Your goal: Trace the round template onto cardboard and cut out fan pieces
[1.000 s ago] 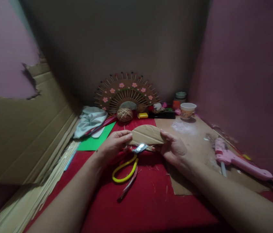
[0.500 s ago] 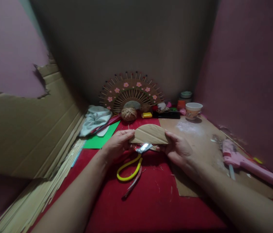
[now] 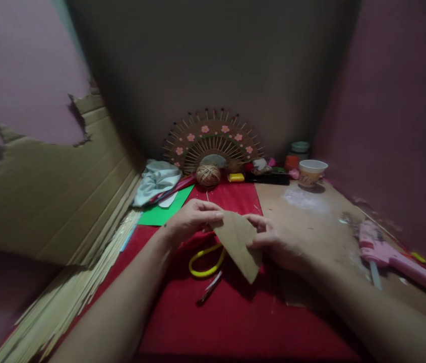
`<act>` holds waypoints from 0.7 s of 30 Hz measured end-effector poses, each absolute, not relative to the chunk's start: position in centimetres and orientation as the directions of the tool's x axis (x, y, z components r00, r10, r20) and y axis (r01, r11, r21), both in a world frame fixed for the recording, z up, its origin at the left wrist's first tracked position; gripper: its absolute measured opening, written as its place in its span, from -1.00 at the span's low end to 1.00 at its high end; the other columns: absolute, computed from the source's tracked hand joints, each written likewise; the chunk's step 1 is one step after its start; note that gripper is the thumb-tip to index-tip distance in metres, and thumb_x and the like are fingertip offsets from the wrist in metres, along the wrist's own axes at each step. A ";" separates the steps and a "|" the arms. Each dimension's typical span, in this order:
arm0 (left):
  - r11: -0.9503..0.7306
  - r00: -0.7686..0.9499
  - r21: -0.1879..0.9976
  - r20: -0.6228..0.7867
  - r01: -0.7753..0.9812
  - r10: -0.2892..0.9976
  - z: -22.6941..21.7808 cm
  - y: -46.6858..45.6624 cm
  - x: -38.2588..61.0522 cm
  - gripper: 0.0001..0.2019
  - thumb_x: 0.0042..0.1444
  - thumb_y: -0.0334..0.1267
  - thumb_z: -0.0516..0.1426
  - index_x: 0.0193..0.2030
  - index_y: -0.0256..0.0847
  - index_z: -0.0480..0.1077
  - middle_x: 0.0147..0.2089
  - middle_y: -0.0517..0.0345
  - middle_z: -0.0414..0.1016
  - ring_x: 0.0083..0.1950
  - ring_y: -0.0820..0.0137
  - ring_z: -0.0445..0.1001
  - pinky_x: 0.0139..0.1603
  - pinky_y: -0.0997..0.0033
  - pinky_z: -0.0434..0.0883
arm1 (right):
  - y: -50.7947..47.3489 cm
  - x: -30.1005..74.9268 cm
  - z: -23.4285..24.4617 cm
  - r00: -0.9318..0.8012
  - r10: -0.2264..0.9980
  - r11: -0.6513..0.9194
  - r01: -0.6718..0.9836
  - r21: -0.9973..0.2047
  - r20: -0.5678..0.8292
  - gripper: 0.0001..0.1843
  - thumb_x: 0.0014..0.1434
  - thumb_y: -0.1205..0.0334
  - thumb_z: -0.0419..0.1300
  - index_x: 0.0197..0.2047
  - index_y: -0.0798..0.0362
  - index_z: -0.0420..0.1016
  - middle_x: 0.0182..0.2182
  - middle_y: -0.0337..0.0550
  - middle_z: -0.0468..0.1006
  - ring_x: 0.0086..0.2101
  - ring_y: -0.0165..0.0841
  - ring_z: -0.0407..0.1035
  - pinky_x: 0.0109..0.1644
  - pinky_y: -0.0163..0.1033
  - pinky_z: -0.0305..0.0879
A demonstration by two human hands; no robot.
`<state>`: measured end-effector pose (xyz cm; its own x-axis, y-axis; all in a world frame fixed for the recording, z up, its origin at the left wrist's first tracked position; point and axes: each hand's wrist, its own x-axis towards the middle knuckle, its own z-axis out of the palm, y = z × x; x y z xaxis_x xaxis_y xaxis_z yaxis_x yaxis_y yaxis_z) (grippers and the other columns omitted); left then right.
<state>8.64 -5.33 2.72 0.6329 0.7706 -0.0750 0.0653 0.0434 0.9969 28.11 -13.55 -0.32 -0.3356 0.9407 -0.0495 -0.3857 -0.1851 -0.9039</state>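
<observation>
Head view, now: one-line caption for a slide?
Left hand and right hand hold a tilted cardboard piece above a red surface, with a flower-decorated fan and twine ball behind.

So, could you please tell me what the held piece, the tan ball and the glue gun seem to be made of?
Held piece: apparently cardboard, matte, judging by its plain brown, stiff-looking face. Tan ball: probably jute or similar fibre, rough, from its wound strands. Glue gun: likely plastic, smooth, given its even pink body.

Red cloth (image 3: 243, 327) passable along near edge. Held cardboard piece (image 3: 238, 239) blocks centre, twine ball (image 3: 208, 175) behind it; glue gun (image 3: 390, 257) blocks right.
</observation>
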 end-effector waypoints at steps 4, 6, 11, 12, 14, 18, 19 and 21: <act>0.061 0.659 0.998 -0.042 -0.005 0.751 2.8 -5.9 9.3 -0.63 -0.02 -0.06 0.21 -0.15 -0.31 0.47 -0.53 0.20 0.41 -0.61 0.60 0.25 -0.63 0.61 0.13 | -14.0 27.6 -0.5 -0.375 0.924 -0.199 -0.319 -0.927 -0.069 -0.50 -0.17 0.40 0.29 -0.07 0.10 0.46 -0.31 -0.11 0.57 -0.36 -0.32 0.43 -0.26 -0.22 0.31; 0.100 0.638 0.991 -0.018 -0.093 0.770 2.7 -5.8 9.5 -0.58 0.05 0.02 0.13 -0.13 -0.31 0.43 -0.53 0.19 0.41 -0.63 0.60 0.26 -0.65 0.61 0.13 | -14.0 27.5 -0.6 -0.311 0.949 -0.159 -0.354 -0.921 -0.044 -0.52 -0.14 0.38 0.29 -0.07 0.10 0.45 -0.29 -0.11 0.57 -0.36 -0.33 0.43 -0.24 -0.21 0.31; 0.157 0.618 0.972 -0.016 -0.175 0.786 2.3 -4.8 9.3 -0.64 0.12 0.00 0.08 -0.16 -0.30 0.39 -0.52 0.16 0.43 -0.62 0.58 0.29 -0.60 0.59 0.21 | -13.6 27.6 -1.0 -0.238 0.971 -0.104 -0.441 -0.892 0.004 -0.63 -0.08 0.37 0.27 -0.12 0.09 0.47 -0.31 -0.11 0.57 -0.37 -0.36 0.43 -0.23 -0.23 0.33; 0.158 0.617 0.971 -0.015 -0.178 0.787 2.3 -4.8 9.2 -0.66 0.11 -0.02 0.09 -0.16 -0.28 0.38 -0.52 0.17 0.43 -0.62 0.58 0.29 -0.59 0.59 0.22 | -13.6 27.6 -1.0 -0.232 0.973 -0.096 -0.449 -0.888 0.012 -0.64 -0.07 0.38 0.27 -0.12 0.09 0.47 -0.31 -0.11 0.57 -0.38 -0.36 0.43 -0.24 -0.23 0.34; 0.154 0.613 0.971 -0.012 -0.180 0.790 2.3 -4.9 9.3 -0.70 0.10 -0.06 0.11 -0.17 -0.27 0.38 -0.52 0.18 0.42 -0.61 0.59 0.29 -0.59 0.60 0.21 | -13.5 27.6 -1.0 -0.218 0.976 -0.082 -0.456 -0.886 0.021 -0.63 -0.07 0.38 0.27 -0.11 0.08 0.48 -0.32 -0.11 0.57 -0.38 -0.36 0.44 -0.25 -0.23 0.35; 0.129 0.611 0.978 -0.001 -0.166 0.792 2.4 -5.5 9.6 -0.72 0.08 -0.09 0.15 -0.15 -0.22 0.37 -0.52 0.22 0.41 -0.61 0.61 0.28 -0.59 0.62 0.17 | -13.6 27.6 -0.9 -0.208 0.978 -0.080 -0.458 -0.885 0.019 -0.63 -0.06 0.38 0.26 -0.11 0.08 0.47 -0.33 -0.12 0.57 -0.40 -0.37 0.44 -0.26 -0.24 0.35; 0.118 0.610 0.981 0.002 -0.156 0.792 2.3 -5.7 9.7 -0.72 0.07 -0.09 0.15 -0.14 -0.20 0.37 -0.52 0.24 0.40 -0.60 0.61 0.29 -0.58 0.62 0.17 | -13.7 27.6 -0.9 -0.209 0.978 -0.085 -0.455 -0.886 0.013 -0.64 -0.06 0.38 0.26 -0.12 0.08 0.47 -0.33 -0.12 0.57 -0.40 -0.37 0.44 -0.26 -0.24 0.36; 0.089 0.611 0.989 0.003 -0.121 0.792 2.3 -5.9 9.8 -0.73 0.04 -0.11 0.18 -0.17 -0.20 0.39 -0.51 0.26 0.39 -0.57 0.62 0.29 -0.56 0.62 0.18 | -13.9 27.5 -0.8 -0.211 0.977 -0.102 -0.438 -0.893 -0.009 -0.65 -0.08 0.38 0.27 -0.15 0.09 0.47 -0.35 -0.13 0.57 -0.41 -0.37 0.44 -0.28 -0.25 0.36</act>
<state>9.83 -5.94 2.31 0.6110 0.7916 0.0031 -0.1207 0.0892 0.9887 27.50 -13.87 -0.76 -0.2115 0.9774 -0.0086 -0.4375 -0.1025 -0.8934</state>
